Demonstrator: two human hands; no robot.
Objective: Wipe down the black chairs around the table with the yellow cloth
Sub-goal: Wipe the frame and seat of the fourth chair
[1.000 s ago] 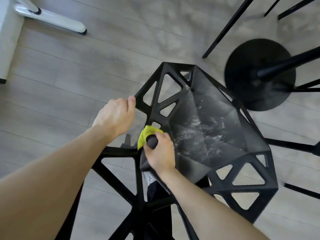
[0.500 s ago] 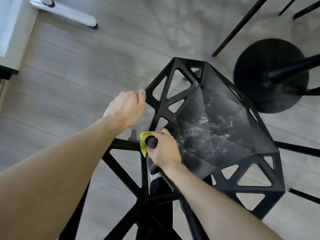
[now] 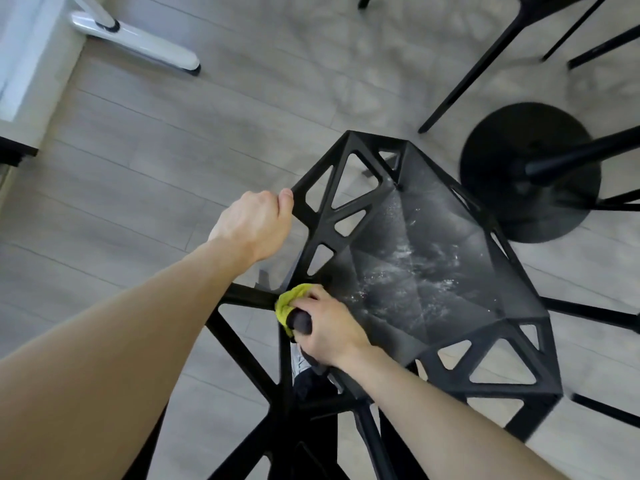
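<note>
Pale grey wood-look floor planks [image 3: 145,174] run under everything, seen from above through the open frame of a black chair [image 3: 433,271]. Nearest the camera, the chair's black struts [image 3: 242,344] spread out in a web between the two bare forearms, and a dark trouser leg with a bit of light shoe [image 3: 299,362] shows through the gaps below. The right hand [image 3: 325,330] is curled around a bunched yellow cloth [image 3: 289,303] and also grips a dark rounded object [image 3: 301,322] whose nature cannot be told; the cloth is pressed against the chair frame at the near left corner of the seat, where a strut meets the seat edge. Just beyond, the left hand [image 3: 254,225] is closed over the chair's left side rail, thumb lying along the top of the bar, fingers wrapped underneath and hidden. The seat panel is faceted and dark, with whitish streaks and specks [image 3: 412,268] across its middle, and triangular cut-outs line its left, far and right sides. Farther right, a round black pedestal base [image 3: 512,209] sits on the floor with a black column [image 3: 581,154] rising from it toward the right edge. Thin black legs [image 3: 467,74] of other furniture cross the upper right. At the far upper left, a white elongated foot [image 3: 138,46] of some stand lies on the floor beside a pale wall or cabinet [image 3: 20,64].
</note>
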